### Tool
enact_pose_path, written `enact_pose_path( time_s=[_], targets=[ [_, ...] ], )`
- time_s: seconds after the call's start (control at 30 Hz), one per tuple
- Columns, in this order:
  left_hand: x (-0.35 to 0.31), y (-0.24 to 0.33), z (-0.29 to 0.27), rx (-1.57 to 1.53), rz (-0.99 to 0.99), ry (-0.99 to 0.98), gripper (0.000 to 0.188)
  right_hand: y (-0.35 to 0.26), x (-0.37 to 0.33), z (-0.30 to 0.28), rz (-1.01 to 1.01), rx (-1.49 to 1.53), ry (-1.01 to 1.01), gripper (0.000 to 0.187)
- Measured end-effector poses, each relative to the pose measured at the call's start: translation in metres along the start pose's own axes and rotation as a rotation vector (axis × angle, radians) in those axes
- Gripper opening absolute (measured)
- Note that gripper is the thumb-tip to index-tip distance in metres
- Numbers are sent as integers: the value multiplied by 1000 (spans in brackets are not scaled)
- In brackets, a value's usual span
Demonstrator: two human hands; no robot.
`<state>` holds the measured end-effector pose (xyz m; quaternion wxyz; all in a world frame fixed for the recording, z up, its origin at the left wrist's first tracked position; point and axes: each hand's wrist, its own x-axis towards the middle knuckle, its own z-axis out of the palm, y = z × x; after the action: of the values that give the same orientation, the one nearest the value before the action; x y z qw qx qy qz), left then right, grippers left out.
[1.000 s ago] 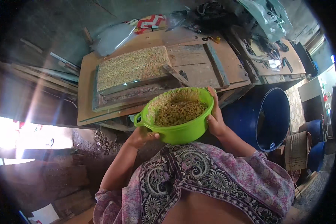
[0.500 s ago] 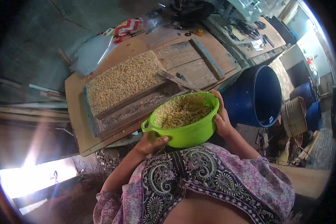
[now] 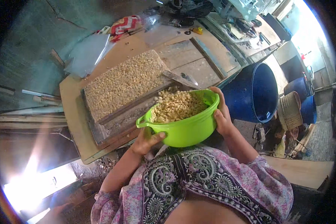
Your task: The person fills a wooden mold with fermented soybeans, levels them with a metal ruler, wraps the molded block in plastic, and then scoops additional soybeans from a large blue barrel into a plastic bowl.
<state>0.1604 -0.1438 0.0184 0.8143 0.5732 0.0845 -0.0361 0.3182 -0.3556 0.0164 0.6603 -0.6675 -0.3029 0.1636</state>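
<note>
A bright green plastic basin (image 3: 186, 132) is held between both my hands in front of my body. My left hand (image 3: 147, 141) grips its near left side below the loop handle, thumb against the outer wall. Around the right rim, my right hand (image 3: 224, 117) is closed with the thumb on the outside. Pale yellow split beans (image 3: 177, 106) are heaped inside the basin. Just beyond it lies a flat, thick slab of similar beans (image 3: 125, 82) on a wooden board. A flat wooden stick (image 3: 180, 79) rests at the slab's right corner, partly behind the basin.
The worktable (image 3: 72, 112) carries a blue-edged wooden strip (image 3: 209, 58), plastic sheets (image 3: 86, 54) and a red-and-white cloth (image 3: 127, 25). A big blue barrel (image 3: 250, 93) stands close on the right, with a woven basket (image 3: 289, 110) past it.
The beans in the basin have shifted and now heap higher toward the far left side. The basin has moved slightly left, still in both hands.
</note>
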Motion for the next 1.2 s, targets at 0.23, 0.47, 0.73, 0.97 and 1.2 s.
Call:
enact_pose_path(
  time_s=[0.23, 0.47, 0.73, 0.97, 1.2],
  targets=[
    [-18, 2, 4, -9, 108, 113, 66, 2, -5, 12, -9, 34, 11, 74],
    [-30, 11, -13, 29, 22, 62, 61, -7, 4, 29, 27, 53, -52, 72],
    [-60, 14, -38, 8, -13, 116, 68, -8, 5, 67, 28, 47, -96, 75],
    [-89, 24, -43, 35, 74, 211, 66, -18, 4, 91, -32, 38, -153, 71],
    [-114, 19, -63, -93, -8, 229, 81, -19, -7, 123, 72, -8, -178, 76]
  ],
)
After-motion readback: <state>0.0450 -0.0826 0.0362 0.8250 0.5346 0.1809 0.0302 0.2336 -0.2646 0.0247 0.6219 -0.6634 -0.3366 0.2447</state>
